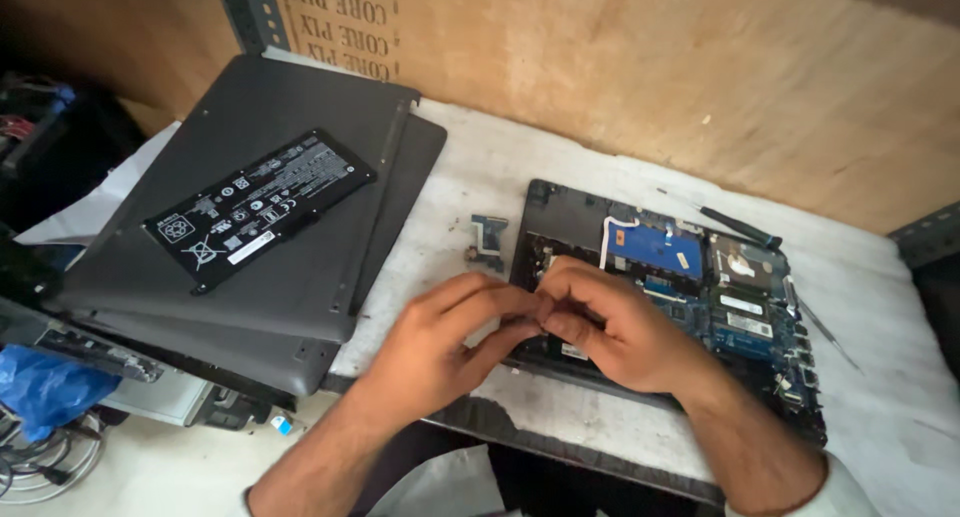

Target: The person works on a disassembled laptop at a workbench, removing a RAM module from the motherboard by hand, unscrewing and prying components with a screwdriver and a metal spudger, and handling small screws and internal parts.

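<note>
— On the white table (480,167), what do the hands do?

— Both hands meet above the near edge of the open laptop (700,277). The left hand (440,327) and the right hand (610,327) have their fingertips pressed together, as if they pinch something small between them. I cannot see what it is; the fingers hide it.

— So are they closed?

— They are curled and pinching, not flat. Whether a part is really held, I cannot tell.

— Where is the laptop?

— It lies on the table, right of the middle, with the bottom cover removed. Inside I see a blue board (655,247) and other green boards to the right of it.

— What else is near?

— A small board (488,239) lies just beside the left edge of the laptop. A screwdriver (735,224) lies behind the laptop, near the wooden wall (700,67). At the left, two grey covers (300,287) are stacked, and a black battery (258,207) rests on the top one. A blue bag (45,387) is at the far left, lower down.
</note>
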Available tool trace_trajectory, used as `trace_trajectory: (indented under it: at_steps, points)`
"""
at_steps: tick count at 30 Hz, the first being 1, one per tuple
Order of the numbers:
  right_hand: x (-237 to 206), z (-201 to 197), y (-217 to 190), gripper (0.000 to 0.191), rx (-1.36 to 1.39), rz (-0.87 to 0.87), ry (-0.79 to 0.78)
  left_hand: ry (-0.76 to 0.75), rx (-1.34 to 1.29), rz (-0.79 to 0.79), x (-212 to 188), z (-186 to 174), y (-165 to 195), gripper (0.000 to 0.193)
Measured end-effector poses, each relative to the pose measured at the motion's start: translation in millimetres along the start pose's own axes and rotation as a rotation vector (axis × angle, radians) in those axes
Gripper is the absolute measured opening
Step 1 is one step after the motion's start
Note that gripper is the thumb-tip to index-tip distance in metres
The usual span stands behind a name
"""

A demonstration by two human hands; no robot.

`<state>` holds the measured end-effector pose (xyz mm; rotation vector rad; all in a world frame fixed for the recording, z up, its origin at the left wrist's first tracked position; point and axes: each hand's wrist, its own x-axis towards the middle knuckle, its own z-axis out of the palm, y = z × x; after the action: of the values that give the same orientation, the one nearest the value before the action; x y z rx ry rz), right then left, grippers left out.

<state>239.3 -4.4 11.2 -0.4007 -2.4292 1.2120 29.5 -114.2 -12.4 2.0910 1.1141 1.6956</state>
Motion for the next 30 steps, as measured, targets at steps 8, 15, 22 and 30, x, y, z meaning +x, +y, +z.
trace_trajectory:
  at_steps: [8, 15, 22, 30]
  points:
    - [-8.1, 4.3, 17.2, 0.011, 0.315, 0.062, 0.012, 0.049, 0.204, 0.228, -2.3, 3.8, 3.4, 0.033]
    - [-13.1, -7.8, -0.9, 0.015, 0.223, -0.057, -0.012, 0.107, -0.076, 0.079, -9.3, 22.0, 21.0, 0.017]
    - [-41.5, -23.1, -45.3, 0.014, -0.068, -0.179, 0.174, 0.120, -0.853, -0.327, -27.1, 59.8, 46.8, 0.010]
    - [-112.5, 38.5, -75.9, 0.021, -0.389, -0.220, 0.695, 0.129, -1.040, -0.382, -45.7, 94.4, 72.6, 0.010]
